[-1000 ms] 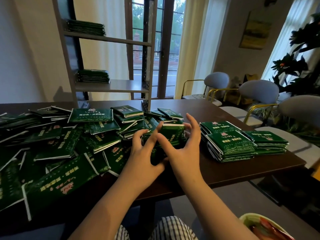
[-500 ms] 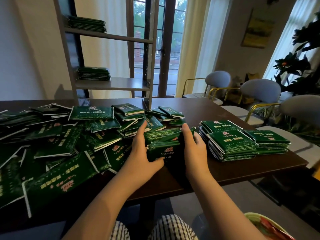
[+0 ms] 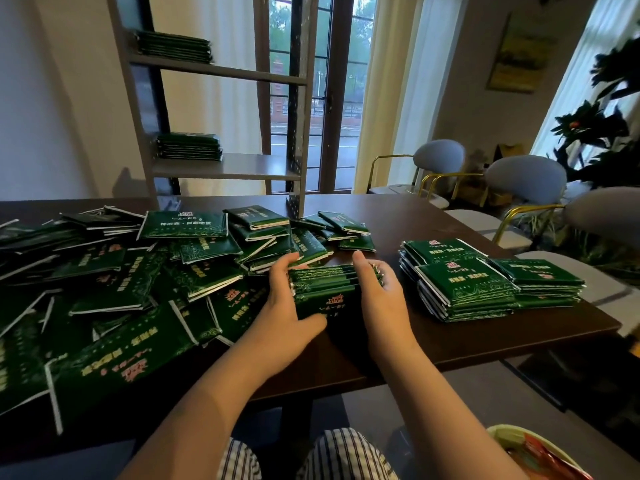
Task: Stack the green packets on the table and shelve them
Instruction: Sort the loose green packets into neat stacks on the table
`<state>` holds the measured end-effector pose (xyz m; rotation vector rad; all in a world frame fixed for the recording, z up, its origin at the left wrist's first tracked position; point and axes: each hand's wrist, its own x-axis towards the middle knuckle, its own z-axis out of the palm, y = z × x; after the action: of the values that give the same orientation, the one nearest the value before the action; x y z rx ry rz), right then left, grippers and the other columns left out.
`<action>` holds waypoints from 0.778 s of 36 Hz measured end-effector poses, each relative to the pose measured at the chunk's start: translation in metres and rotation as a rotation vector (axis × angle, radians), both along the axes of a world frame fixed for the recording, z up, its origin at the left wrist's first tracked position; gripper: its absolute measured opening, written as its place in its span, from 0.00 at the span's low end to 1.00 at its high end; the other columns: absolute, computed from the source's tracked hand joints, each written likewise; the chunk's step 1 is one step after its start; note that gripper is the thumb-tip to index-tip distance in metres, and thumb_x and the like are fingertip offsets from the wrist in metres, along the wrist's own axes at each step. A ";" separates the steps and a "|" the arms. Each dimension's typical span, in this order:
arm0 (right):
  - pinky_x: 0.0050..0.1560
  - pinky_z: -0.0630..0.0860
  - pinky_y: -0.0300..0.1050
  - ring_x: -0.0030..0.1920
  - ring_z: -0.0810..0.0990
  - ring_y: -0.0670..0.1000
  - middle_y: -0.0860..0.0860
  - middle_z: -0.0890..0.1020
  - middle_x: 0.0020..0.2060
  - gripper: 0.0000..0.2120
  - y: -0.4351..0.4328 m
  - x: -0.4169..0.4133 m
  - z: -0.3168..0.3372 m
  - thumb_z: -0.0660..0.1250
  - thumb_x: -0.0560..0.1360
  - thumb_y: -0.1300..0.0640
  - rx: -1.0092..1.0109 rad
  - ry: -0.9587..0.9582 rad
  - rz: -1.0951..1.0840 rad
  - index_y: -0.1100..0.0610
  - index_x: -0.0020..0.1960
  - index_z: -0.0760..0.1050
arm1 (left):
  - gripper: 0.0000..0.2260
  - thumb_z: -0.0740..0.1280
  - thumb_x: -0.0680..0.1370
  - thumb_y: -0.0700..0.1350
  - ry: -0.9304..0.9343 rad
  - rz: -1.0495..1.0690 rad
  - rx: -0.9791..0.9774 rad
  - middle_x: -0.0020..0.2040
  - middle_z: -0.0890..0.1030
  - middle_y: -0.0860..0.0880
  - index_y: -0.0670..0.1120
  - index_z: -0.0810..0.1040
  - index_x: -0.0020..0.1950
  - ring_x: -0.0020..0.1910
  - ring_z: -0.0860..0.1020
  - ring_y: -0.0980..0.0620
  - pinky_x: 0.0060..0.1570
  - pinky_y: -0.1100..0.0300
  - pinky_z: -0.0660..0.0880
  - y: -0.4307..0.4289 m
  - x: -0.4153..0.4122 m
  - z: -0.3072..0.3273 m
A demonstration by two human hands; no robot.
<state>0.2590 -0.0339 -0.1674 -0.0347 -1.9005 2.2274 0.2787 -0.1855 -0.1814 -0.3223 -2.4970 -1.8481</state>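
Nearest the camera were striped trousers [image 3: 311, 455] and, at the lower right, the rim of a bowl [image 3: 498, 432] with colourful contents too blurred to name. Both forearms reached over the near edge of the dark wooden table [image 3: 450, 341]. There the left hand [image 3: 287, 306] and right hand [image 3: 381, 299] clasped a bundle of green packets [image 3: 329, 292] from either end. It rested on the tabletop. The left thumb lay across the near face and the fingers curled over the top; the right fingers wrapped the far end.

Left of the bundle sprawled a loose heap of packets [image 3: 121, 289]; to its right, apart, sat squared stacks [image 3: 478, 285]. Farther back a shelf unit [image 3: 221, 168] stood on the table, with a lower-shelf stack [image 3: 188, 147] and an upper-shelf stack [image 3: 173, 46]. Grey chairs [image 3: 526, 178] lined the table's right side.
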 end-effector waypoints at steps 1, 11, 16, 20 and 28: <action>0.33 0.76 0.34 0.40 0.85 0.44 0.53 0.85 0.46 0.14 0.001 0.000 -0.001 0.66 0.79 0.48 -0.002 0.002 -0.003 0.59 0.56 0.76 | 0.35 0.68 0.78 0.38 0.001 0.023 0.005 0.57 0.61 0.70 0.67 0.52 0.71 0.48 0.64 0.85 0.49 0.70 0.72 0.000 -0.001 0.001; 0.48 0.82 0.50 0.49 0.85 0.53 0.57 0.84 0.50 0.10 -0.002 -0.002 -0.003 0.67 0.79 0.50 0.079 0.021 -0.008 0.57 0.54 0.75 | 0.28 0.70 0.77 0.41 -0.026 0.072 -0.066 0.57 0.77 0.57 0.62 0.60 0.67 0.47 0.82 0.56 0.44 0.57 0.82 0.001 0.000 0.001; 0.41 0.81 0.41 0.46 0.85 0.49 0.54 0.85 0.47 0.13 -0.002 -0.001 -0.002 0.66 0.79 0.48 0.082 0.004 0.009 0.58 0.55 0.75 | 0.27 0.71 0.76 0.43 -0.022 0.094 -0.040 0.58 0.77 0.57 0.62 0.61 0.66 0.51 0.80 0.58 0.41 0.67 0.75 0.000 0.000 0.002; 0.48 0.83 0.47 0.49 0.86 0.51 0.53 0.86 0.49 0.15 0.000 0.002 0.001 0.66 0.79 0.47 -0.008 -0.015 0.114 0.57 0.58 0.77 | 0.25 0.72 0.75 0.43 -0.049 0.133 0.038 0.58 0.79 0.56 0.62 0.64 0.64 0.54 0.79 0.57 0.53 0.58 0.77 -0.001 -0.002 0.002; 0.56 0.81 0.52 0.56 0.83 0.58 0.57 0.85 0.55 0.15 0.003 0.001 -0.004 0.69 0.77 0.58 -0.077 0.027 0.271 0.58 0.63 0.76 | 0.23 0.72 0.75 0.42 -0.105 0.263 0.210 0.55 0.82 0.51 0.54 0.68 0.67 0.52 0.81 0.52 0.51 0.54 0.77 -0.005 -0.008 -0.001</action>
<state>0.2603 -0.0312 -0.1711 0.2542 -1.9026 2.4578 0.2709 -0.1907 -0.1824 0.1057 -2.2440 -2.0350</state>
